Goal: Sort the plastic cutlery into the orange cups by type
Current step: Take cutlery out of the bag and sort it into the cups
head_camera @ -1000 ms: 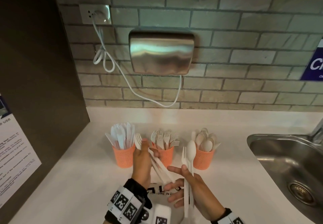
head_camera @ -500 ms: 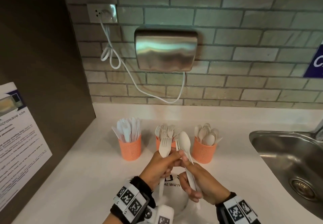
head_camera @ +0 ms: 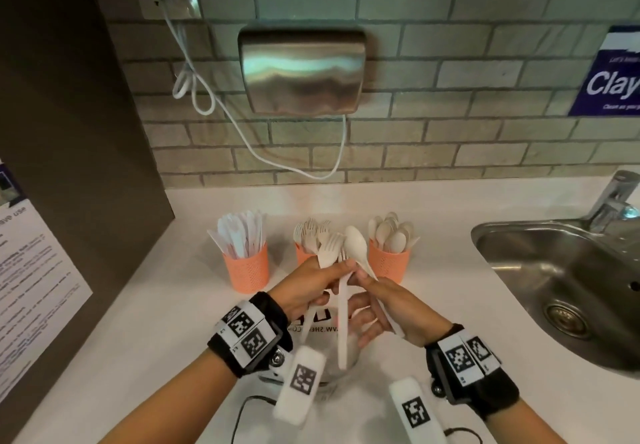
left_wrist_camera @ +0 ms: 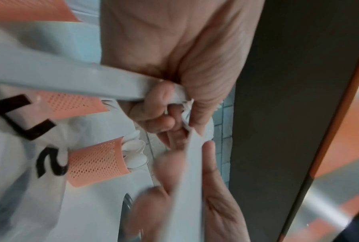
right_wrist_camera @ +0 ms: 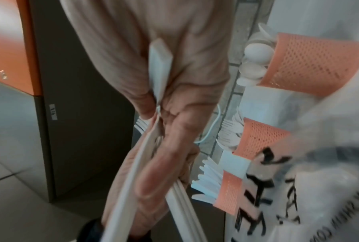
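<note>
Three orange mesh cups stand in a row on the white counter: knives in the left cup, forks in the middle cup, spoons in the right cup. Just in front of them my hands meet. My left hand grips white forks by their handles, tines up. Its fingertips also pinch another fork that hangs down between the hands. My right hand holds a white spoon, bowl up, thumb beside that fork's neck. The spoon's handle lies across my right palm. The spoon cup shows beyond my left fingers.
A white plastic bag with black lettering lies under my hands. A steel sink with a tap is sunk into the counter at the right. A dark panel closes the left side, and a hand dryer hangs on the brick wall.
My left hand has moved right from in front of the knife cup, with its forks, to meet the right hand. Its fingertips now pinch the fork held beside the spoon.
</note>
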A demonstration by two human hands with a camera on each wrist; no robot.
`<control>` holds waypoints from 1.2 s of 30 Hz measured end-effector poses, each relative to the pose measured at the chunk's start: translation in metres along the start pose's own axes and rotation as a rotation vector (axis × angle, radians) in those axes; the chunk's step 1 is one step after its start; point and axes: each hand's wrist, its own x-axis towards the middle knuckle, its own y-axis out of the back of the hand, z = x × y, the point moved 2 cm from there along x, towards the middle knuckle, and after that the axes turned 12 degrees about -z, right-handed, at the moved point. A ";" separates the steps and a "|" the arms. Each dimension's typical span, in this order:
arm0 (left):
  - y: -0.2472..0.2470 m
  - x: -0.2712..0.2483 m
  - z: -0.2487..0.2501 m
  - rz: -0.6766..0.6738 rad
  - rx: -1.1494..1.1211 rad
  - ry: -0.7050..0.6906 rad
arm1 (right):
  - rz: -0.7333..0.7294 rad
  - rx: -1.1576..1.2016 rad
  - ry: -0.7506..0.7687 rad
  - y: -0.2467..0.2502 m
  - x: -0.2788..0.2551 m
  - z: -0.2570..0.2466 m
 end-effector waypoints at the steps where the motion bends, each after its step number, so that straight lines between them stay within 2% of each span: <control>1: 0.002 0.004 0.001 0.025 0.001 0.003 | 0.038 -0.028 0.016 0.002 -0.001 -0.002; 4: 0.011 0.017 0.007 0.097 -0.013 0.032 | 0.202 -0.139 0.061 0.009 -0.005 -0.004; 7: 0.025 0.027 0.018 0.204 -0.074 0.054 | 0.323 -0.116 0.078 0.020 -0.010 -0.004; 12: 0.056 0.051 0.051 0.312 -0.169 -0.060 | 0.405 -0.047 0.094 0.032 -0.026 -0.004; 17: 0.081 0.083 0.069 0.392 -0.141 -0.182 | 0.504 -0.083 0.139 0.046 -0.042 0.002; 24: 0.086 0.114 0.044 0.266 -0.030 -0.208 | 0.549 -0.079 0.208 0.057 -0.053 0.007; 27: 0.092 0.124 0.029 0.263 0.027 -0.216 | 0.559 -0.072 0.218 0.061 -0.052 0.010; 36: 0.098 0.131 -0.004 0.162 0.006 -0.100 | 0.565 -0.039 0.172 0.068 -0.043 0.019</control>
